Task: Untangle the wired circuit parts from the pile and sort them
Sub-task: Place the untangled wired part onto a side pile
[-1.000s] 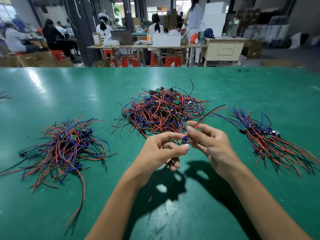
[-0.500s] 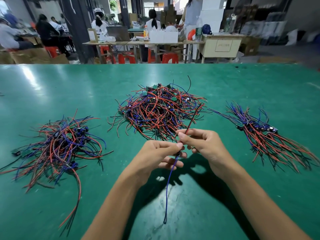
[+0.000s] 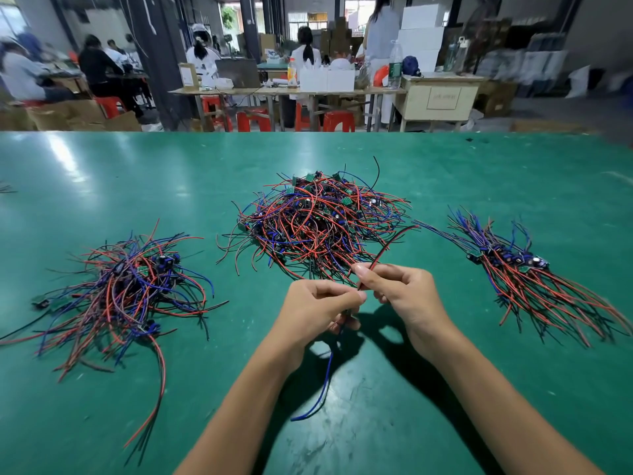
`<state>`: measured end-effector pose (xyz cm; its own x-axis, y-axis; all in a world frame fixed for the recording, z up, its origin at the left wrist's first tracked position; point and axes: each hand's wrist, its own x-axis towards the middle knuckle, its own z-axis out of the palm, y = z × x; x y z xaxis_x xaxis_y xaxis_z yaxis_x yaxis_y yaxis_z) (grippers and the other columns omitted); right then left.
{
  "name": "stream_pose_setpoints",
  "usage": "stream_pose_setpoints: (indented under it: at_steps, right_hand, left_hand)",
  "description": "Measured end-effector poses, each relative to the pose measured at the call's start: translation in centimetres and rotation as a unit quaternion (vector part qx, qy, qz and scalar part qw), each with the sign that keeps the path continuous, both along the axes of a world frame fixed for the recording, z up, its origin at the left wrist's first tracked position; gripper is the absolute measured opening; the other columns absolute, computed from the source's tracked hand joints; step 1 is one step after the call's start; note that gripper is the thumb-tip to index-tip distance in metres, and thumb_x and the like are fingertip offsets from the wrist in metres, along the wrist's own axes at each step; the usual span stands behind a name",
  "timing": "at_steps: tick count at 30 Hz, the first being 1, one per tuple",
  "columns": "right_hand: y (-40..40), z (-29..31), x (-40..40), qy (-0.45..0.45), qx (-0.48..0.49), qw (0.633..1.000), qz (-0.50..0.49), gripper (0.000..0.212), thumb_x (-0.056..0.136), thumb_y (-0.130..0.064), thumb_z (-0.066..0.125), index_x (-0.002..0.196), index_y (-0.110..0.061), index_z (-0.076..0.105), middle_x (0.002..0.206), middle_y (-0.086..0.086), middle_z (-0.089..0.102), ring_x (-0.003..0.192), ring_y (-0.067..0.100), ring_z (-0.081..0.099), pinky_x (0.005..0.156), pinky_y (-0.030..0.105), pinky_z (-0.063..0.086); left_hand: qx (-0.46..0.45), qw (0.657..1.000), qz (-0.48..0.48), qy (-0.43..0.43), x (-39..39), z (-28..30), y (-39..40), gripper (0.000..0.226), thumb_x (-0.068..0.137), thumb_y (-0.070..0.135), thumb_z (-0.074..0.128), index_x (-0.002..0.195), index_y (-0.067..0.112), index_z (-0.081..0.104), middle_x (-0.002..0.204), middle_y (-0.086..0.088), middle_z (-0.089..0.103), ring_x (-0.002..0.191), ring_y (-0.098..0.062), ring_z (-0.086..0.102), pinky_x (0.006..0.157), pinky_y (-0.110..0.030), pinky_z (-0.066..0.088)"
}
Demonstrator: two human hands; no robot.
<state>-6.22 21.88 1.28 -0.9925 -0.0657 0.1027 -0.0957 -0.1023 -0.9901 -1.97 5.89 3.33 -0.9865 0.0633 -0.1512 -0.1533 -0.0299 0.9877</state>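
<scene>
Wired circuit parts in three heaps, one more held at lower centre

The tangled pile (image 3: 322,224) sits at centre frame, a knot of red, blue and black wires studded with small green boards. A looser heap (image 3: 126,289) sprawls at the left, wires splayed outward. At the right, the sorted bundle (image 3: 520,272) lies combed, boards together, wires fanning toward the lower right. The held part (image 3: 346,315) is mostly hidden; its red-black wire (image 3: 387,246) rises up-right and its blue wire (image 3: 322,385) hangs down.
</scene>
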Motion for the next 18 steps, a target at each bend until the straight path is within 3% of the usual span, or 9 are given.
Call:
stream_pose_setpoints:
  at_steps: [3,9,14,18]
  right_hand:
    - [-0.1,-0.3,-0.1,0.002,0.001,1.000,0.002,0.029,0.084,-0.025,0.081,0.079,0.002,0.075,0.069,-0.009,0.070,0.055,0.001,0.046,0.055,0.010,0.039]
    - [-0.2,-0.2,0.1,0.008,0.002,1.000,0.007,0.023,0.086,-0.023,0.078,0.080,0.000,0.078,0.074,-0.008,0.074,0.058,-0.004,0.056,0.059,0.004,0.040]
    - [-0.7,0.4,0.9,-0.019,-0.015,1.000,0.008,0.039,0.073,-0.041,0.079,0.091,-0.006,0.080,0.079,-0.001,0.072,0.059,-0.001,0.050,0.057,0.007,0.039]
    - [-1.1,0.8,1.2,-0.003,0.005,1.000,-0.006,0.019,0.087,-0.028,0.074,0.093,-0.012,0.082,0.070,-0.005,0.069,0.062,0.000,0.056,0.063,0.011,0.046]
  left_hand:
    - [-0.021,1.000,0.011,-0.005,-0.4,-0.3,0.1,0.016,0.085,0.012,0.075,0.070,0.016,0.076,0.076,-0.006,0.075,0.051,-0.015,0.062,0.046,-0.016,0.041]
    - [-0.004,1.000,-0.004,-0.004,-0.8,-0.5,0.7,0.011,0.092,0.012,0.067,0.083,0.007,0.065,0.067,-0.008,0.070,0.041,-0.010,0.043,0.042,-0.016,0.033]
    - [-0.038,0.999,-0.028,0.019,-0.8,-1.0,0.8,0.020,0.098,0.021,0.061,0.081,0.014,0.070,0.061,-0.008,0.066,0.042,-0.010,0.041,0.044,-0.018,0.037]
    - [-0.037,0.998,-0.023,0.046,-0.8,-1.2,0.7,0.026,0.098,0.019,0.061,0.077,0.016,0.075,0.057,-0.007,0.061,0.043,-0.009,0.038,0.044,-0.020,0.038]
